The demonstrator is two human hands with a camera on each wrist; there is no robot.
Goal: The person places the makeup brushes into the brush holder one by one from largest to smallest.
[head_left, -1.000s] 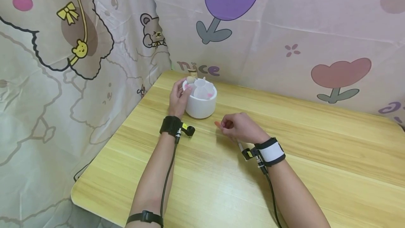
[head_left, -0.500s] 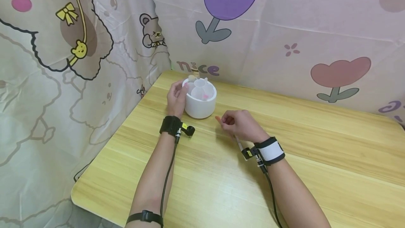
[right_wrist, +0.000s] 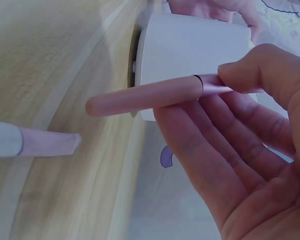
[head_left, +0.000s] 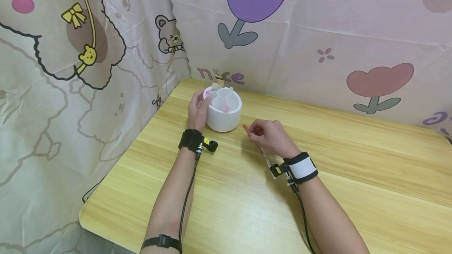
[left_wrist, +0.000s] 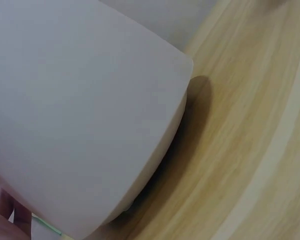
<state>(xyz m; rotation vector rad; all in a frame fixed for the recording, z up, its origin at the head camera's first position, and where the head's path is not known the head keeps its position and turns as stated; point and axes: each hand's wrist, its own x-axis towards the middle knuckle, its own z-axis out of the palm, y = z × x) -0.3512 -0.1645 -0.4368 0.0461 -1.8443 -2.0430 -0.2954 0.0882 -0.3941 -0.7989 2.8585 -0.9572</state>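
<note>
A round white holder with divided compartments [head_left: 223, 118] stands on the wooden table, with several small things showing at its rear. My left hand [head_left: 198, 111] grips its left side, thumb near the front rim; in the left wrist view its fingers [left_wrist: 7, 217] lie against the white wall. My right hand [head_left: 270, 134] is to the right of the holder, just above the table. Between thumb and fingers it pinches a slim pink pen-like stick [right_wrist: 145, 96] with a shiny metallic section, its rounded end free. A pale stick with a pinkish end [right_wrist: 45, 142] lies beside that hand.
The table's left edge and rounded corner [head_left: 84, 216] run along the left side. Behind and to the left hang printed cloths [head_left: 303, 50] close to the table. Cables [head_left: 187, 199] from the wrist cameras run down both forearms.
The holder's inner contents have turned: the front pink mark has shifted left, the brown piece at the rear right. My right hand has moved slightly up and away with the pink stick.
</note>
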